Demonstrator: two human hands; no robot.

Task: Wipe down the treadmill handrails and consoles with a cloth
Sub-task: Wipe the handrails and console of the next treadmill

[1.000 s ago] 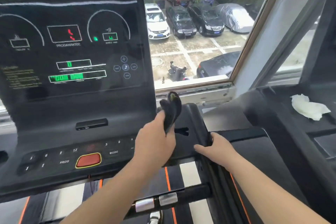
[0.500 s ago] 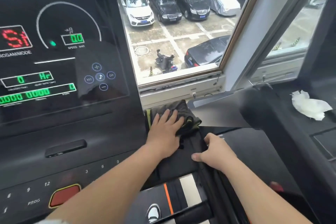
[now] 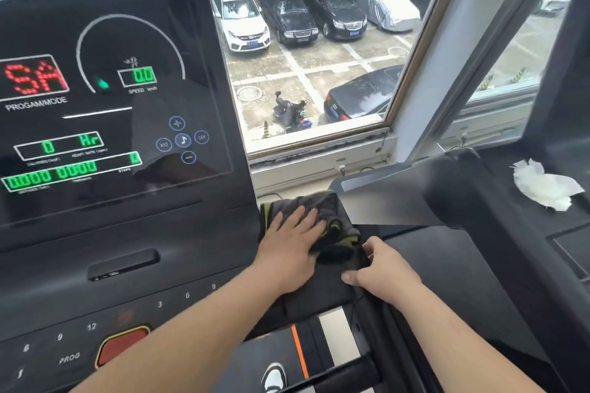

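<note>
Pressing flat suits this step: the left hand (image 3: 289, 252) lies spread, fingers straight, on the dark cloth (image 3: 322, 202). The cloth sits bunched on the black shoulder where the console (image 3: 198, 220) meets the right handrail (image 3: 376, 338), touching the console's side edge. The right hand (image 3: 381, 274) curls its fingers over the handrail's outer edge just beside the cloth and grips it, which I judge steadies the body. To wipe well, the palm should put even weight on the cloth, and the bunched folds ought to be smoothed so more fabric meets the plastic. Strokes should run along the rail toward the gripping hand, which will need to shift aside so the patch beneath it gets wiped too. The lit screen and the red button (image 3: 123, 344) lower down are best avoided by a stray forearm. The plastic looks smooth and matt, so the cloth should glide easily. To the right stands a neighbouring treadmill (image 3: 510, 249) with a crumpled white tissue (image 3: 542, 186) on top, and beyond the window (image 3: 319, 57) are parked cars (image 3: 239, 19) and a scooter (image 3: 289, 108).
</note>
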